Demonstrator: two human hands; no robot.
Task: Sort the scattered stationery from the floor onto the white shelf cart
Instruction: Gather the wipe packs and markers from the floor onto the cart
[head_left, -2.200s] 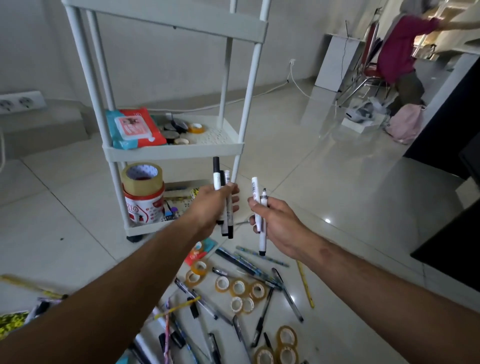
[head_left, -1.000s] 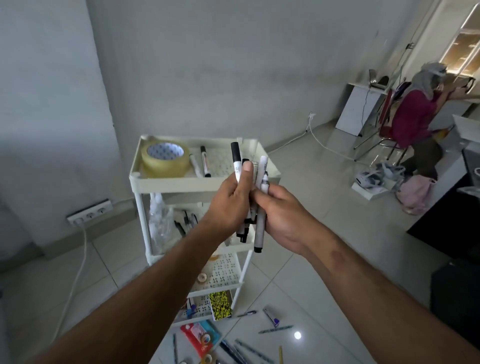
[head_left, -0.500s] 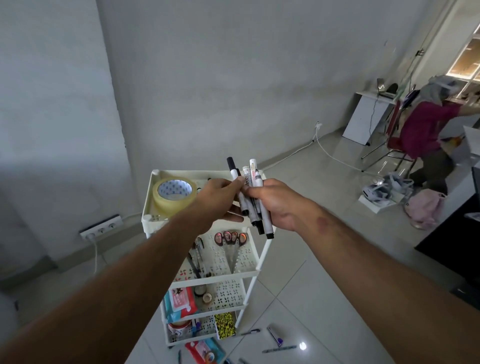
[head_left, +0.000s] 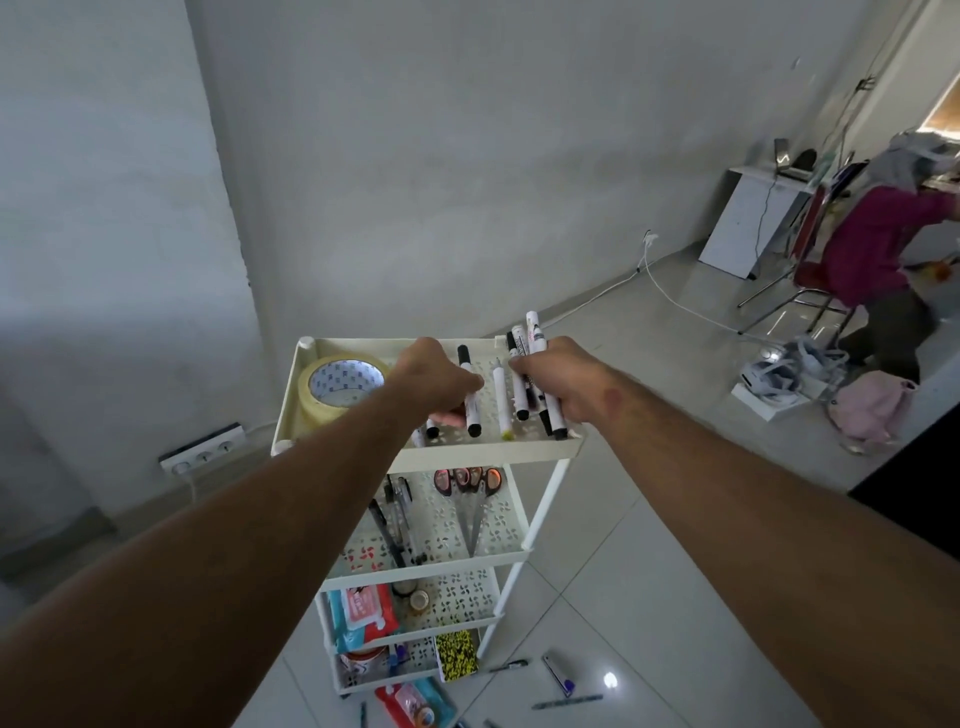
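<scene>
Both hands are over the cart's top tray (head_left: 519, 451). The left hand (head_left: 439, 382) is curled round one marker (head_left: 469, 397), tip down near the tray floor, w/ another marker end or two showing under it; whether those are held or already lying there, can't tell. The right hand (head_left: 558, 384) clenches a bundle (head_left: 535, 374) of markers, caps sticking up past the far rim, lower ends at the right front corner. A loose white pen (head_left: 502, 400) lies in the tray btwn the hands. Risks, as I judge them: bundle let go at the corner could spill over the low rim; round barrels may roll on the perforated floor; dropping the lot at once could knock the white pen about; leaning on the tray might shift the cart, if it's on wheels. The tape roll (head_left: 340, 387) fills the left side, so there's less room there. Lower shelves hold scissors (head_left: 470, 486), pens, wipes. Floor: glossy pale tiles w/ more pens still scattered near the cart foot. Plain grey wall, socket strip at its base, a seated person far right.
</scene>
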